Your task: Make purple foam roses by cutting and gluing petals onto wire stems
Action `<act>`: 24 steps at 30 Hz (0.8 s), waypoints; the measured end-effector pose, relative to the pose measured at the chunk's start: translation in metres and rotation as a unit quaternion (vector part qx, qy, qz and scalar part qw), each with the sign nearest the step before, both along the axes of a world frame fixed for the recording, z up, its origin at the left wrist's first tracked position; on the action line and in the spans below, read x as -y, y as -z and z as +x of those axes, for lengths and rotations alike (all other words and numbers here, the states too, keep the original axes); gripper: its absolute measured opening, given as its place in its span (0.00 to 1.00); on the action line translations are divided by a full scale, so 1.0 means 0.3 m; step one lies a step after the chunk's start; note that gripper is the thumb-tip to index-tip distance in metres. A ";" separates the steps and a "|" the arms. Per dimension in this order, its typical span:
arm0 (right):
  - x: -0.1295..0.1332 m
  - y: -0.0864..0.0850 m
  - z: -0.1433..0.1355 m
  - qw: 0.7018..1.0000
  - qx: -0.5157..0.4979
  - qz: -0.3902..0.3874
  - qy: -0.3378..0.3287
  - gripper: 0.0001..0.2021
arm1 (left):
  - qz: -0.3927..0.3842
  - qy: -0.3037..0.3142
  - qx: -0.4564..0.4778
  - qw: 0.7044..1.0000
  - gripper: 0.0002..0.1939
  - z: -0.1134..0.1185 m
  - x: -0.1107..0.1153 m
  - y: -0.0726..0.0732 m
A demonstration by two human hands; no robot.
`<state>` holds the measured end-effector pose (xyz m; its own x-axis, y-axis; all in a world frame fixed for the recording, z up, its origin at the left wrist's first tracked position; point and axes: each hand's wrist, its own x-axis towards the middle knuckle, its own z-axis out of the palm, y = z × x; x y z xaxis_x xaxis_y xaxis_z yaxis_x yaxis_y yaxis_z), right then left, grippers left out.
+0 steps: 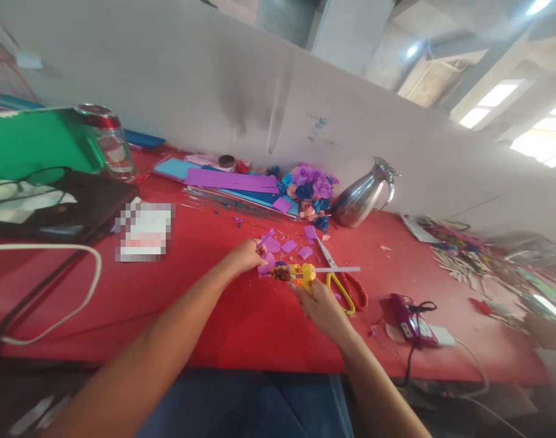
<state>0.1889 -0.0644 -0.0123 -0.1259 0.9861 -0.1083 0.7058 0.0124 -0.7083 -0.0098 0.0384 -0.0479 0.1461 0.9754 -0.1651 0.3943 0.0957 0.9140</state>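
My right hand [321, 304] is closed around a yellow hot glue gun [308, 274], with a pale glue stick [344, 269] sticking out of its back end to the right. The gun's nozzle end points left, toward a purple paper piece [267, 263] pinched in my left hand [248, 255]. Whether the nozzle touches the paper I cannot tell. Several cut purple paper pieces [289, 246] lie just beyond my hands. Scissors [346, 292] with yellow and red handles rest beside my right hand, partly behind the glue stick.
Purple paper strips [232, 180] lie on blue sheets at the back, beside a bunch of paper flowers [312, 182]. A steel jug [364, 193] stands near the wall. A magenta power strip [411, 319] with cables sits at right. A glass jar [111, 146] stands at left.
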 end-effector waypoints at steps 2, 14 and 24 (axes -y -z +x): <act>-0.003 -0.004 0.006 1.000 0.010 0.002 0.001 0.17 | 0.001 -0.002 -0.002 1.000 0.09 -0.001 -0.001 -0.001; -0.013 -0.009 0.052 1.000 0.014 0.005 0.014 0.18 | -0.004 -0.019 0.007 1.000 0.09 0.002 0.007 -0.010; -0.011 -0.032 0.091 0.999 -0.005 0.005 0.042 0.19 | -0.025 -0.016 0.013 0.999 0.10 0.004 0.017 -0.037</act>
<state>0.2162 -0.0610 -0.0027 -0.0439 0.9943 -0.0973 0.6973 -0.0393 -0.7157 -0.0086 0.0333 -0.0367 0.1206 0.9702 -0.2102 0.3667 0.1532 0.9176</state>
